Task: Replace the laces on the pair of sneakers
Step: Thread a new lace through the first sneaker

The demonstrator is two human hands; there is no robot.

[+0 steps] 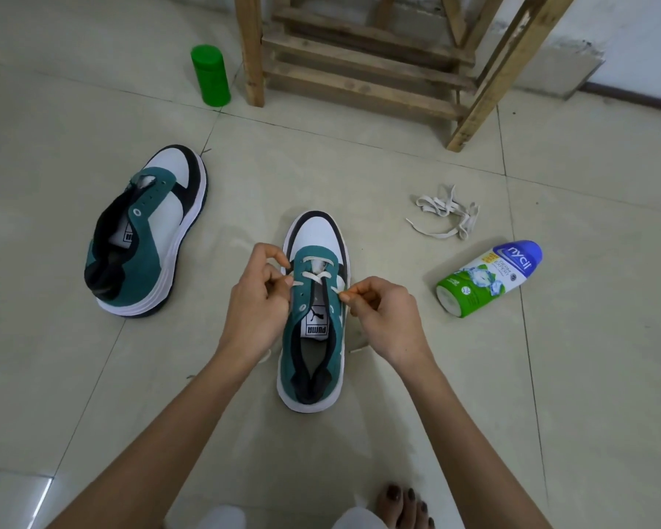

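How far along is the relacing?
Done: the lowest rows of lace cross the near sneaker. In hand: left hand and right hand each pinch a lace end. Left: its upper eyelets, then the whole far sneaker, unlaced; a loose lace lies on the floor.

green canister (210, 76) upright | wooden stool (359, 63) | powder bottle (489, 278) on side

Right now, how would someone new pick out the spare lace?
Start at the wooden stand at the back and drop from its right front leg to the floor. The spare lace lies there in a tangled cream heap, just beyond the toppled bottle. Unlike the lace in the middle sneaker, it is threaded through nothing.
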